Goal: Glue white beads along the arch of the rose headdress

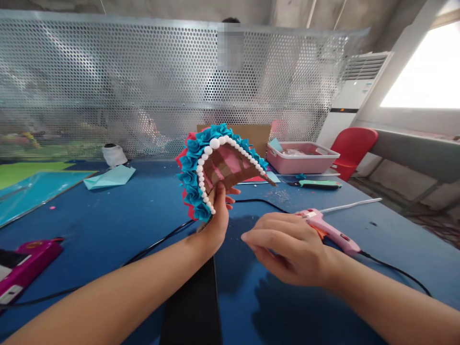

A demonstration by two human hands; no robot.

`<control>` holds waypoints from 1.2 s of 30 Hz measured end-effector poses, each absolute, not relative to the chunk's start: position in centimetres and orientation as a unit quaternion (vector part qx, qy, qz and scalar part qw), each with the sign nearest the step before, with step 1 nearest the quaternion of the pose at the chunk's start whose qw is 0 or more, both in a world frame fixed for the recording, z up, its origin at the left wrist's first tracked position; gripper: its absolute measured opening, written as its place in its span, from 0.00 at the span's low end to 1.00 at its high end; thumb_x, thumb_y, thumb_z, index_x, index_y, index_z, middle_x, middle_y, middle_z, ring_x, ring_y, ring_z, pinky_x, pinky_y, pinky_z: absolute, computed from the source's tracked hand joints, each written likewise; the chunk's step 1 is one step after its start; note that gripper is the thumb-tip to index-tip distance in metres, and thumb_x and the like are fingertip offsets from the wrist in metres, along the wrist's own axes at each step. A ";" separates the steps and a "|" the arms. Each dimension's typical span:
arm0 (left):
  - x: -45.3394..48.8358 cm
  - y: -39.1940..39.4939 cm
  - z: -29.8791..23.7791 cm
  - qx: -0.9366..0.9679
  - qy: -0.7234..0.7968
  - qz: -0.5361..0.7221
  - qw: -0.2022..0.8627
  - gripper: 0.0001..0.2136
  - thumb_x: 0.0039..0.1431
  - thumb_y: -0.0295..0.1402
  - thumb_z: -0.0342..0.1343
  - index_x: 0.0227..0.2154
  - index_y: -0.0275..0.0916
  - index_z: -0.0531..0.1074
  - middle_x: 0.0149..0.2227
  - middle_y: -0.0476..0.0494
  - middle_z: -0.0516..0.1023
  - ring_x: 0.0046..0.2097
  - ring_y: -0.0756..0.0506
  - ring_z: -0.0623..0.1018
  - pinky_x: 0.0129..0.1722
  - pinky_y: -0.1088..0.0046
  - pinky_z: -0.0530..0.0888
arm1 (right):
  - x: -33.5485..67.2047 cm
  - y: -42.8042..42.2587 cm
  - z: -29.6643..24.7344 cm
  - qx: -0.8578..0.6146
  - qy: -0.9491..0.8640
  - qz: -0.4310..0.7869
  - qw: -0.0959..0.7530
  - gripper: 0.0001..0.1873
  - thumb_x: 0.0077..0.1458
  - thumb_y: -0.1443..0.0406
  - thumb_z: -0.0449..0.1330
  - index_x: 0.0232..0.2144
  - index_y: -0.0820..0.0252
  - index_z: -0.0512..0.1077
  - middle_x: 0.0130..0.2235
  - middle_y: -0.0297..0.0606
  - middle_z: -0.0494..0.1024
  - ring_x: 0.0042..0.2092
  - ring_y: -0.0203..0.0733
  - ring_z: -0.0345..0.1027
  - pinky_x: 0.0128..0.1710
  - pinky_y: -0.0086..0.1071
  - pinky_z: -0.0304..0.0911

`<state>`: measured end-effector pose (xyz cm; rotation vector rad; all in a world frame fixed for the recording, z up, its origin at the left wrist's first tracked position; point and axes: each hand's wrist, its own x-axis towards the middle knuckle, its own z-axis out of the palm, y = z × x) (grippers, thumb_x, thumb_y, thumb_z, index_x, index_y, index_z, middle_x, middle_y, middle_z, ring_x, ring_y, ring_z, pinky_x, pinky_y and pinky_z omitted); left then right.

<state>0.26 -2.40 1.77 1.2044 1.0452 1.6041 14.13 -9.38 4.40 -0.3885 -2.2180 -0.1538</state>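
My left hand [219, 206] grips a curved cardboard headpiece [230, 167], thumb on its inner face and fingers behind. Teal folded-paper flowers [192, 191] run along its outer edge, with red-pink ones partly showing behind them. White beads or small pompoms [200, 175] line the inner rim, the larger ones near the top. Pink patches show on the brown inside. My right hand [287, 247] is held over the table to the right, apart from the headpiece. Its fingers are curled together, and nothing shows at their tips. Just beyond it lies a pink hot glue gun [334, 235] with a clear stick.
A pink basket [305, 163] stands at the back right, near a green-handled cutter [319, 184]. Light-blue paper [109, 177] and plastic-wrapped sheets [43, 189] lie left, above a magenta device [30, 268]. Black cords cross the blue table. Behind a perforated metal screen [143, 86] is a person.
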 end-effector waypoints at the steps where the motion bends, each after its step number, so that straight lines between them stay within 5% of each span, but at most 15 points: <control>1: 0.2 -2.3 1.7 0.481 0.418 0.643 0.424 0.15 0.58 0.46 0.47 0.30 0.41 0.71 0.28 0.46 0.78 0.25 0.50 0.71 0.23 0.75 0.67 | 14.1 -9.4 4.3 -0.151 -0.889 -0.059 0.428 0.12 0.52 0.76 0.54 0.40 0.63 0.67 0.27 0.38 0.74 0.28 0.35 0.65 0.30 0.30 0.66; 36: 0.0 -3.2 1.9 0.483 0.414 0.644 0.425 0.19 0.56 0.51 0.48 0.29 0.40 0.73 0.32 0.42 0.79 0.26 0.50 0.71 0.23 0.75 0.68 | 13.0 -10.7 3.9 -0.127 -0.901 -0.048 0.413 0.12 0.55 0.74 0.52 0.42 0.61 0.66 0.29 0.38 0.75 0.30 0.35 0.68 0.32 0.29 0.65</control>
